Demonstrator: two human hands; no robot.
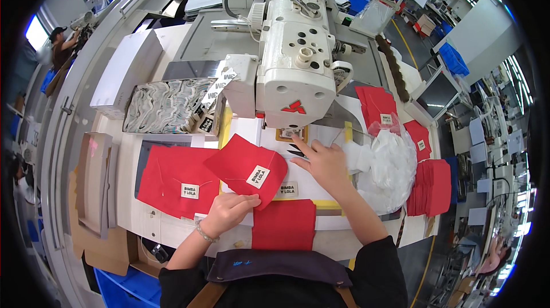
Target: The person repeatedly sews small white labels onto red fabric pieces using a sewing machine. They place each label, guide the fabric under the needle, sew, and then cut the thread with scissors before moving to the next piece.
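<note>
Rows of factory workstations curve around my pale work table [172,225], where a large white industrial sewing machine [295,50] stands straight ahead. My left hand [228,212] is curled closed, pinching the lower edge of a red fabric piece with a white sewn label [246,172], which lies lifted over a flat stack of similar red labelled pieces [172,185]. My right hand [323,162] rests open and holds nothing, its index finger stretched to the small label clamp [291,134] under the machine head. Crumpled white plastic bags [389,168] lie just beside it, with more red pieces [431,186] stacked beyond.
</note>
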